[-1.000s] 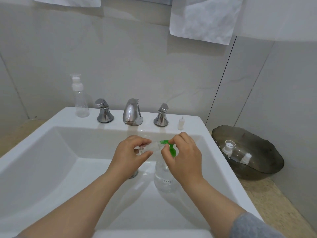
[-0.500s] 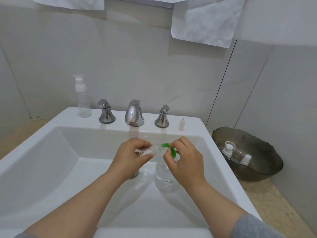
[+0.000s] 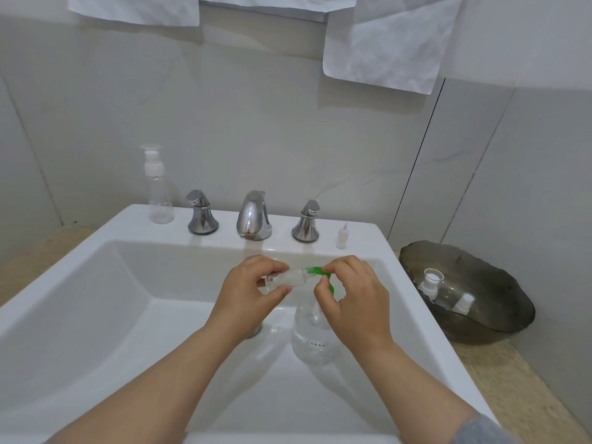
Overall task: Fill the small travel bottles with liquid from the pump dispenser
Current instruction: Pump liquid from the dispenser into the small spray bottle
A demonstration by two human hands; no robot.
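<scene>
Over the white sink [image 3: 96,299], my left hand [image 3: 246,296] pinches a small clear travel bottle [image 3: 288,278] that lies sideways. Its mouth meets the green nozzle [image 3: 315,271] of a clear pump dispenser [image 3: 312,341], which stands in the basin. My right hand [image 3: 355,299] curls its fingers round the green pump head. The dispenser's neck is hidden behind my right hand. An empty clear pump bottle [image 3: 158,195] stands on the back left of the sink ledge. A tiny white dropper cap [image 3: 342,236] stands at the back right.
A chrome spout [image 3: 254,216] and two chrome handles [image 3: 202,213] [image 3: 306,222] line the back ledge. A dark glass bowl [image 3: 499,283] on the counter to the right holds white caps [image 3: 431,280]. White cloths [image 3: 384,43] hang on the wall above.
Both hands have kept their place at the nozzle; my right fingers have shifted slightly on the green pump head. The view has tilted down a little.
</scene>
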